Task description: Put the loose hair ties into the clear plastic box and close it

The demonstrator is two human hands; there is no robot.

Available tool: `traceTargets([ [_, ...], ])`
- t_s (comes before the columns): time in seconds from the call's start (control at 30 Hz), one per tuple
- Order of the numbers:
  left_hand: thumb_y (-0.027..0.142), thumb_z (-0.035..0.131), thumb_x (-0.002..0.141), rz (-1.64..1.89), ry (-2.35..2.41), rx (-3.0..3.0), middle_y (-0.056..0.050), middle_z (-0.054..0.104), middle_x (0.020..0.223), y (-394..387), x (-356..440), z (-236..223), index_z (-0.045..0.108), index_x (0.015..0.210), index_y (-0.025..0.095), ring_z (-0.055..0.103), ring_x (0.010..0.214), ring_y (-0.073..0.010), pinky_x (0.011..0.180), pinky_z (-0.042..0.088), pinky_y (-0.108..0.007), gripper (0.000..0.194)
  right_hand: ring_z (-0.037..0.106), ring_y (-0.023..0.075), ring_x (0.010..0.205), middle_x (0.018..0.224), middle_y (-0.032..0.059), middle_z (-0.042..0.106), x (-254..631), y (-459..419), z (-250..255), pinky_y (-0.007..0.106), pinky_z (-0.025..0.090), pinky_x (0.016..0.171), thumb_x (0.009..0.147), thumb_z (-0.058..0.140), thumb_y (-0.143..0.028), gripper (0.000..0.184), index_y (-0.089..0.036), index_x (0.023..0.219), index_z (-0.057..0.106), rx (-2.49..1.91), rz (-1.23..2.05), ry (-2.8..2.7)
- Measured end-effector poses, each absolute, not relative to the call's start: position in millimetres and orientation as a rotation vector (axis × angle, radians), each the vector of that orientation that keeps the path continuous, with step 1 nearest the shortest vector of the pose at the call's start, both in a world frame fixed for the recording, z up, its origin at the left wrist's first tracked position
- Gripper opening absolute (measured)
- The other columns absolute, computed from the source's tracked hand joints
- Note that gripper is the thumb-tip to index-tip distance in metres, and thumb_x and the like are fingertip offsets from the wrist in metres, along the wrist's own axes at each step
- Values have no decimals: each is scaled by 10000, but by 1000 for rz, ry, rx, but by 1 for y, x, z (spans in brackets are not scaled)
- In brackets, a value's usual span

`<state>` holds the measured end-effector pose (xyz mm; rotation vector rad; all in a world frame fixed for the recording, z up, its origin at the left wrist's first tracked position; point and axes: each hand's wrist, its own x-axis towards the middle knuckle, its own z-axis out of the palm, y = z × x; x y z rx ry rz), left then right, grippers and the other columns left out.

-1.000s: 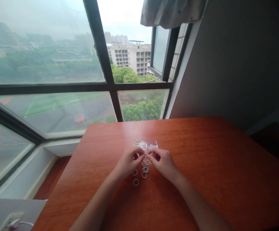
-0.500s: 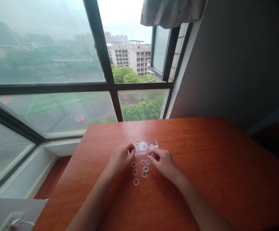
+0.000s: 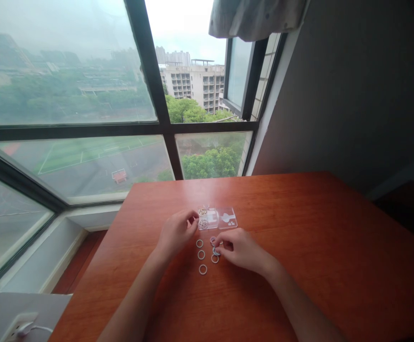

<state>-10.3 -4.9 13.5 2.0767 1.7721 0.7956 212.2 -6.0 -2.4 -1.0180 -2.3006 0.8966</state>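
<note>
At the centre of the frame, you have a clear plastic box (image 3: pixel 212 225), thin-walled and shiny, with its flat transparent lid (image 3: pixel 232 214) opened to the right side. Its left compartments contain small loops (image 3: pixel 203 223), some golden and some whitish. Below it, on the smooth reddish wooden table (image 3: pixel 299 228), three round pale rings (image 3: pixel 201 259) make a column, and to their right lies a cluster of rings (image 3: pixel 215 262), partly overlapping, with pinkish and bluish tones. Your left hand (image 3: pixel 178 231) has curled fingers at the left edge of the box; the thumb and forefinger are close, but I cannot tell if they hold something. Your right hand (image 3: pixel 244 249) has its fingertips at the cluster, in a narrow pinch, and covers part of it; whether a ring is gripped, I cannot tell. The inner walls of the box are hard to distinguish, and both forearms are cut by the lower border. The opened box has its long axis from left to right, lid end pointing right.
</note>
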Motion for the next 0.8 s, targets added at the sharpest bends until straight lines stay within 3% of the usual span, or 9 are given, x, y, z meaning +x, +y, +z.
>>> traceTargets([
  [0.2,254,532,830,815,1746,2051,-3,660,711,-4,-11,12,663,822,198,563,632,-133,593,384,-229,143,553,102,581,663,-53,653,209,-12,-5,192,347,575,732,678,-167,146,-256,845,706,-959,806,-2473],
  [0.8,255,529,830,861,1675,2023,-4,658,696,-4,-11,10,677,828,188,542,596,-120,576,390,-222,162,592,134,627,718,-15,696,203,-14,-8,218,321,571,765,631,-156,111,-245,783,695,-969,660,-2611],
])
